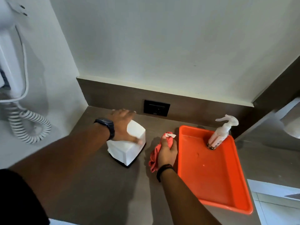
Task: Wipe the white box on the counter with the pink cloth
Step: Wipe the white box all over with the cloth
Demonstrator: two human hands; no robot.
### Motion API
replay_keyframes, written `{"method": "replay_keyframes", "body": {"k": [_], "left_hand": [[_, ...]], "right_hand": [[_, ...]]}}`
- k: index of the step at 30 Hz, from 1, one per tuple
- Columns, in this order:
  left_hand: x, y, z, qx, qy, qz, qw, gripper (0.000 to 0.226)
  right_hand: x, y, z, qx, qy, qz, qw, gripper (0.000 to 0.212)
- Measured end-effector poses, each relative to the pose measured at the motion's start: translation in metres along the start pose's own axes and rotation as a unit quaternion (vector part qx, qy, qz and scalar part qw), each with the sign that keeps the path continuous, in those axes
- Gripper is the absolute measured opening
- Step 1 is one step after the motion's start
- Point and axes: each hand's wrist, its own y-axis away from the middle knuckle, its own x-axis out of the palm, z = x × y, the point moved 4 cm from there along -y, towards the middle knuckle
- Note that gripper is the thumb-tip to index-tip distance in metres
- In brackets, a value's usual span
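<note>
The white box (128,150) stands on the brown counter (90,184) on a thin black base. My left hand (121,125), with a dark watch on the wrist, lies over the box's top and far side and grips it, the thumb pressed on the near face. Just right of the box, my right hand (168,151) is closed around the bunched pink cloth (155,156). The cloth hangs out to the left of the fist, close to the box's right side but apart from it.
An orange tray (211,176) lies right of my right hand, with a white spray bottle (222,132) standing in its far corner. A black wall socket (156,108) sits behind the box. A white wall hairdryer with coiled cord (27,125) hangs at the left.
</note>
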Motion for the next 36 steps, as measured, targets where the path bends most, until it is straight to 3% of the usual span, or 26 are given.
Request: {"method": "replay_keyframes", "body": {"k": [2, 6, 10, 13, 16, 20, 27, 31, 35, 36], "left_hand": [[0.006, -0.005, -0.003, 0.120, -0.064, 0.040, 0.990, 0.151], [0.024, -0.014, -0.007, 0.186, -0.116, 0.058, 0.974, 0.150], [0.030, -0.016, -0.011, 0.205, -0.088, -0.023, 0.975, 0.130], [0.034, -0.015, -0.007, 0.197, -0.074, -0.034, 0.977, 0.128], [0.033, -0.015, -0.009, 0.198, -0.075, -0.036, 0.977, 0.125], [0.033, -0.016, -0.009, 0.193, -0.071, -0.038, 0.978, 0.129], [0.038, -0.021, -0.005, 0.196, -0.077, -0.046, 0.976, 0.129], [0.042, -0.022, -0.005, 0.211, -0.098, -0.048, 0.971, 0.123], [0.039, -0.018, -0.006, 0.209, -0.107, -0.031, 0.972, 0.131], [0.038, -0.017, -0.007, 0.208, -0.112, -0.027, 0.971, 0.133]], "right_hand": [[0.003, 0.004, -0.006, -0.001, 0.002, 0.007, 1.000, 0.007], [0.018, 0.012, -0.013, -0.035, 0.007, 0.018, 0.999, 0.006], [0.044, 0.018, -0.019, -0.048, 0.005, 0.106, 0.993, 0.050], [0.062, 0.021, -0.028, -0.048, 0.088, 0.130, 0.986, 0.073], [0.068, 0.017, -0.039, -0.017, 0.103, 0.083, 0.991, 0.060], [0.069, 0.018, -0.046, 0.006, 0.048, 0.098, 0.994, 0.055], [0.071, 0.023, -0.046, -0.016, 0.077, 0.094, 0.992, 0.060], [0.072, 0.034, -0.034, -0.091, 0.106, 0.080, 0.987, 0.080], [0.069, 0.023, -0.041, -0.042, 0.071, 0.096, 0.992, 0.042], [0.069, 0.020, -0.043, -0.025, 0.062, 0.097, 0.993, 0.044]]}}
